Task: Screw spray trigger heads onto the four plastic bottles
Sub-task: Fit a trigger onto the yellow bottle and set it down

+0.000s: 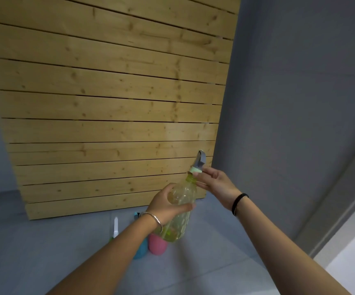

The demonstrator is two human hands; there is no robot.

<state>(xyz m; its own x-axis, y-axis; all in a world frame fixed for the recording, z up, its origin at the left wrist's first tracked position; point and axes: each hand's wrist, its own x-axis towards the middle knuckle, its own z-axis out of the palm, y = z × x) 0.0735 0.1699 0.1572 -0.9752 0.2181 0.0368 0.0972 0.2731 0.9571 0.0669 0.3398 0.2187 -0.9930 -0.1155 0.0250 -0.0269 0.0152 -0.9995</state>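
Left hand [168,206] wraps the bottle [179,209], right hand [213,184] pinches the trigger head's [200,161] collar — tilted like that, it could cross-thread.

Arms: both bare from wrist to the frame's lower edge, no sleeves in view.
Left hand [168,204]: no rings visible.
Left wrist: thin silver-coloured bangle [154,219].
Right hand [217,184]: no rings visible.
Right wrist: narrow black band [237,202], a light streak along its outer edge.
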